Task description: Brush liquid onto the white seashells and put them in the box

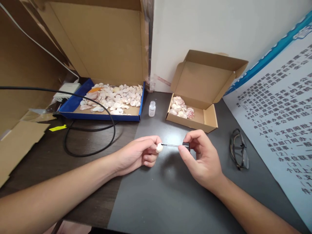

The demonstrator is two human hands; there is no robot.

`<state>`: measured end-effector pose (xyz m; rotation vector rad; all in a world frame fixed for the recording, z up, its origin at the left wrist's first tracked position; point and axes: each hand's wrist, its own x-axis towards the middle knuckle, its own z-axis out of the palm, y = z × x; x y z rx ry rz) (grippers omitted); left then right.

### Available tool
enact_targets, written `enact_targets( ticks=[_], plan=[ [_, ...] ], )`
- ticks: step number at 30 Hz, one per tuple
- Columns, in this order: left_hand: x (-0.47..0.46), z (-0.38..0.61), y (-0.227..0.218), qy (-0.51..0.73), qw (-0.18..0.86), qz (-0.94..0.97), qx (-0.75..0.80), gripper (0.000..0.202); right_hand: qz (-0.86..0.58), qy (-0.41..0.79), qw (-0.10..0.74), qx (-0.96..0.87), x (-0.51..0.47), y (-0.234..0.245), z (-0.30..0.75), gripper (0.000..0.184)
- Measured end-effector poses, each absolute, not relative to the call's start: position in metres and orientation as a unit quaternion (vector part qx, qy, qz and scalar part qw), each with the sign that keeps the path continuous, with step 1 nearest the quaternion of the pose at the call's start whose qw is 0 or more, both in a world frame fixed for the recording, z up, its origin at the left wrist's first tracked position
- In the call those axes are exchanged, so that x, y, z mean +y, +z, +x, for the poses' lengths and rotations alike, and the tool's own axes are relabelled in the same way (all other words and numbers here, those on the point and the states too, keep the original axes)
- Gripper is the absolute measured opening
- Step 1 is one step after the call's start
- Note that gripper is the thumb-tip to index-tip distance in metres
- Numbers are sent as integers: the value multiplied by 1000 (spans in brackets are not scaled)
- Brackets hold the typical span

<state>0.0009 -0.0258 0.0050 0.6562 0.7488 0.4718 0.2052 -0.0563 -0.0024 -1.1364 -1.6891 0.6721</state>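
Between the thumb and fingers of my left hand [143, 151] is a small white ribbed seashell [159, 148]. My right hand [201, 157] grips the black cap of a brush applicator [186, 146], its thin stem pointing left. The dark brush tip meets the upper edge of the shell. Behind both hands stands a small clear bottle [152, 109] with a white label, its cap off. To its right, an open brown cardboard box [192, 123] holds several shells at its left side.
A blue-edged tray [102, 116] full of shells lies at the back left. A black cable [114, 130] loops across the dark wooden desk. Folded glasses [239, 149] rest at the right, beside a large printed sheet [280, 113]. A white device [67, 91] sits at the left.
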Motion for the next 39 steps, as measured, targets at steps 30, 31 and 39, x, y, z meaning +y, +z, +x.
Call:
enact_targets(
  ticks=[30, 31, 39],
  plan=[
    [-26, 1, 7, 224, 858, 299, 352, 6, -463, 294, 483, -683, -57, -2, 207, 14],
    [-26, 1, 7, 224, 859, 298, 352, 6, -458, 297, 483, -685, -57, -2, 207, 13],
    [-26, 2, 7, 224, 860, 299, 349, 6, -456, 300, 481, -686, -57, -1, 207, 13]
  ],
)
